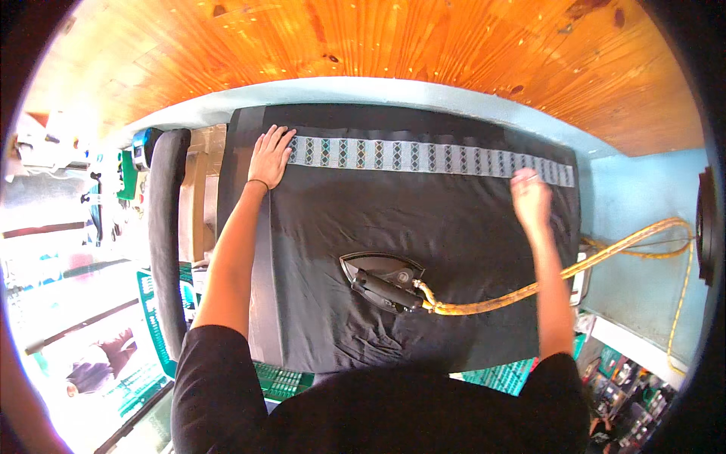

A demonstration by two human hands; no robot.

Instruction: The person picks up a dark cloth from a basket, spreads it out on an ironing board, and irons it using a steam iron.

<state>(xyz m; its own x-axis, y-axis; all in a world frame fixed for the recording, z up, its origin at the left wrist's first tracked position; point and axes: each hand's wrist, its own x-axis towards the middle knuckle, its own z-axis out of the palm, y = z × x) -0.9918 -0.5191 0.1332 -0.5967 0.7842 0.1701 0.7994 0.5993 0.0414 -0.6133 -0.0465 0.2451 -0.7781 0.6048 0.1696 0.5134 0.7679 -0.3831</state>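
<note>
A long light strip of patterned fabric (397,156) with dark diamond bands lies across the far part of a black cloth-covered ironing table (420,221). At the strip's left end my left hand (273,156) rests palm down, fingers a little spread, partly over the cloth. My right hand (531,193) is at the near edge of the strip towards its right end; it is blurred, with the fingers curled, and whether it pinches anything cannot be told. Nearer to me an electric iron (385,284) with a black handle stands on the cover, its yellow-wrapped cord leading off to the right.
The yellow cord (493,306) passes by my right forearm to the wall side. A dark padded roll (170,238) and cardboard (195,204) lie left of the table. Green plastic crates (281,381) stand below its near edge. At lower left, a person is partly visible.
</note>
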